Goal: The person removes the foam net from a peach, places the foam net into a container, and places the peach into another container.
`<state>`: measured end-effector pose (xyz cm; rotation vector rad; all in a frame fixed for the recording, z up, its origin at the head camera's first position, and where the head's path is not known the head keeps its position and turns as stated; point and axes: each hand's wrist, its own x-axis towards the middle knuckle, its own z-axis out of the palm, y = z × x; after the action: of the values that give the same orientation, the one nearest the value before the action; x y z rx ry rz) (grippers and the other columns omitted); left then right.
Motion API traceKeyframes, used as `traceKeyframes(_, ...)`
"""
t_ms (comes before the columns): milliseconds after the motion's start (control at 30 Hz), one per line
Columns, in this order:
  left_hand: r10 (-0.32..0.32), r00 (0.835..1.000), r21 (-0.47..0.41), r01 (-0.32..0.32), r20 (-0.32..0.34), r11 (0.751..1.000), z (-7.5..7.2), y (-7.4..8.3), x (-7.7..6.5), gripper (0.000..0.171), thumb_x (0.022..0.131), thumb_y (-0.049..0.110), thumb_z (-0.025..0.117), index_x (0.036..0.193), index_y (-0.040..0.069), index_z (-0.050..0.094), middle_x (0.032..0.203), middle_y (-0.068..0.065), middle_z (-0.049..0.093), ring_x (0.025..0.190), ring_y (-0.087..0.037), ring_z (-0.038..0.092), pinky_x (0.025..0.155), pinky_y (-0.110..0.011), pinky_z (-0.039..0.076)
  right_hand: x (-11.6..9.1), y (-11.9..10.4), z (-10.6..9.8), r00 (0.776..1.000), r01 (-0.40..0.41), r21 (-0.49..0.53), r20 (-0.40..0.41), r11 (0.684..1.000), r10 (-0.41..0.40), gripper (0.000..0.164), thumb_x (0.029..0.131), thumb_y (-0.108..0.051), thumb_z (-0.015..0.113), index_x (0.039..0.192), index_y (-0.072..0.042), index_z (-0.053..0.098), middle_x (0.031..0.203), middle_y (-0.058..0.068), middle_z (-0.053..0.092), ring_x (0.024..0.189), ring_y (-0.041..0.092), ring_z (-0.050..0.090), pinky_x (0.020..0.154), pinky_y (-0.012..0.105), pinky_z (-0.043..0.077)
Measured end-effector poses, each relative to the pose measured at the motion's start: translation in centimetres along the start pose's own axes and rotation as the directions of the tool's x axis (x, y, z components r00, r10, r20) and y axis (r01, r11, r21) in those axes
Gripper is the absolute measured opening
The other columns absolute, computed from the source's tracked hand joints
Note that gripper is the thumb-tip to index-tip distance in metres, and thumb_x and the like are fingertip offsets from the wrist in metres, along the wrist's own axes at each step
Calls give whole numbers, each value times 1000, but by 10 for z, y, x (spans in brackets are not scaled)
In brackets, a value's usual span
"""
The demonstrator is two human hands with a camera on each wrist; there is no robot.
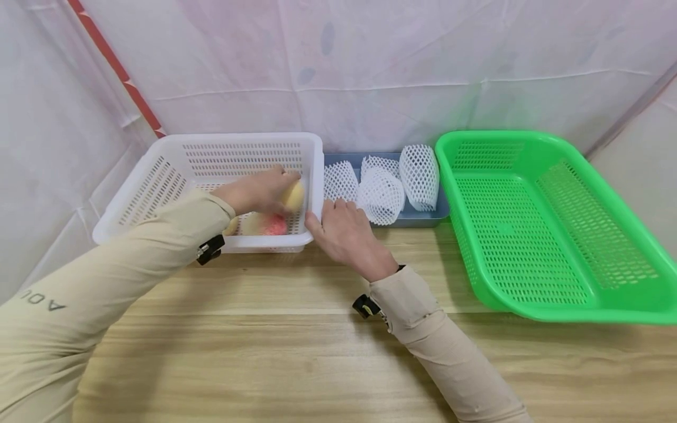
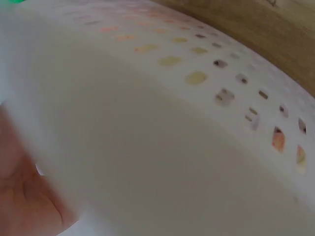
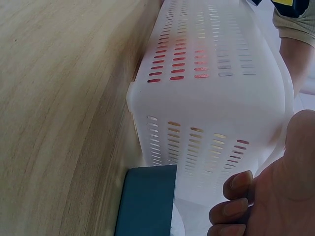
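Note:
In the head view, my left hand (image 1: 259,189) reaches into the white slotted basket (image 1: 312,235) and grips a round yellow fruit (image 1: 294,197) near its right wall; the fruit's kind is unclear. Below that hand lies a pink-red and pale fruit (image 1: 274,224), partly covered. My right hand (image 1: 346,235) is at the basket's front right corner, thumb beside the rim and fingers loosely curled, with nothing seen in it. In the right wrist view, the fingers (image 3: 234,209) bend near the basket's slotted wall. The left wrist view shows mostly blurred basket wall (image 2: 123,128).
Several white foam net sleeves (image 1: 381,197) stand and lie in a blue-grey tray (image 1: 418,220) behind the right hand. At the right is a large green slotted basket (image 1: 508,235). Pale sheeting (image 1: 370,59) hangs behind the wooden table (image 1: 275,352).

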<state>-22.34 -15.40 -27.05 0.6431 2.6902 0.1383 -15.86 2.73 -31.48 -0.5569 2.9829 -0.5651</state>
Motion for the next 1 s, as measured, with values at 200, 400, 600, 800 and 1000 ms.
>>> traceKeyframes(200,-7,1000,7,7,8,1000,8,3,4,77,88,24,68,151,11,27,132,-31,39,103,-38,54,85,-52,50,0,0,0,1000,2,5,6,1000,-2,48,101,-45,24,90,-6,51,85,11,51,79,27,49,67,38,43)
traceKeyframes(400,-38,999,17,38,17,999,11,6,4,75,90,27,65,152,14,25,135,-32,36,100,-39,57,82,-53,51,2,0,1,1000,2,-1,13,1000,-2,49,101,-45,24,91,-6,51,86,11,51,80,27,49,70,39,44)
traceKeyframes(600,-38,999,-22,38,0,999,11,6,5,77,89,26,65,152,10,25,136,-29,37,103,-36,55,86,-49,50,1,1,0,1000,0,-4,10,1000,0,49,101,-46,24,89,-7,51,84,11,51,78,26,49,67,38,44)
traceKeyframes(800,-26,999,-64,24,-22,998,5,6,0,77,91,26,65,152,4,23,142,-28,35,113,-36,50,94,-50,46,-1,1,-2,1000,-20,-6,24,1000,20,50,101,-48,23,94,-8,53,87,11,52,80,27,50,70,40,45)
traceKeyframes(1000,-6,998,-106,-1,-66,994,-9,12,-16,74,92,27,63,150,1,26,149,-28,30,134,-42,35,108,-56,31,-7,1,-9,999,-1,-34,36,999,3,51,103,-48,23,98,-7,53,90,11,51,83,27,50,73,41,45)
